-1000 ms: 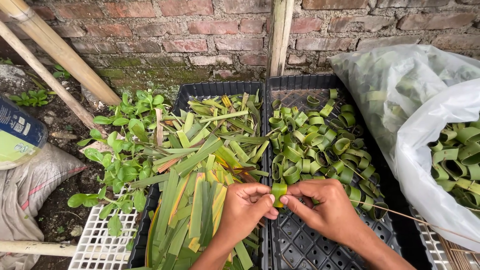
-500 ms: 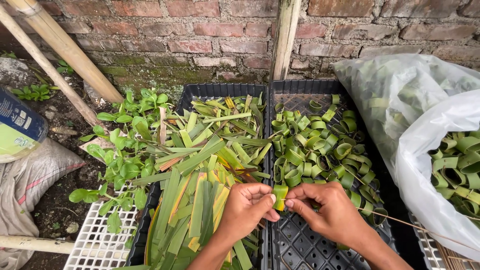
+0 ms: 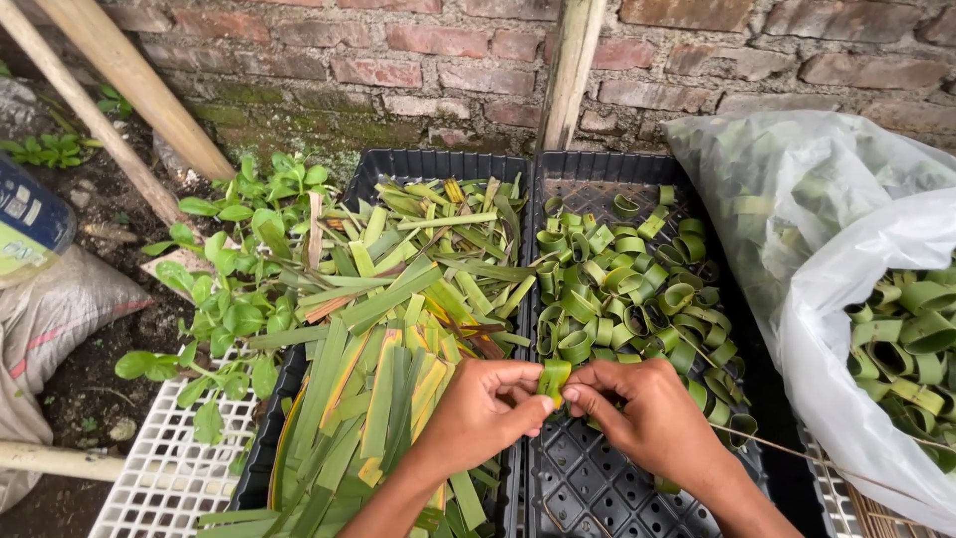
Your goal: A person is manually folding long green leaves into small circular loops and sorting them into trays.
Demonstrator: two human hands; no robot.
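1. Green leaf strip (image 3: 554, 377), folded into a loop, sits low centre, right over the seam where the two black trays meet.
2. Left hand (image 3: 476, 413) and right hand (image 3: 637, 418) both pinch it, fingertips together on the strip.
3. Open room: bare grid floor of the right tray (image 3: 597, 488) under the hands, lower centre.
4. Left tray (image 3: 428, 164) is packed with flat leaf strips (image 3: 388, 349), some spilling past its near edge.
5. Right tray's far half holds a pile of rolled loops (image 3: 627, 289).
6. Plastic bag (image 3: 846, 329) at right crowds the tray edge, more loops inside.
7. Brick wall (image 3: 448, 60) closes off the top.
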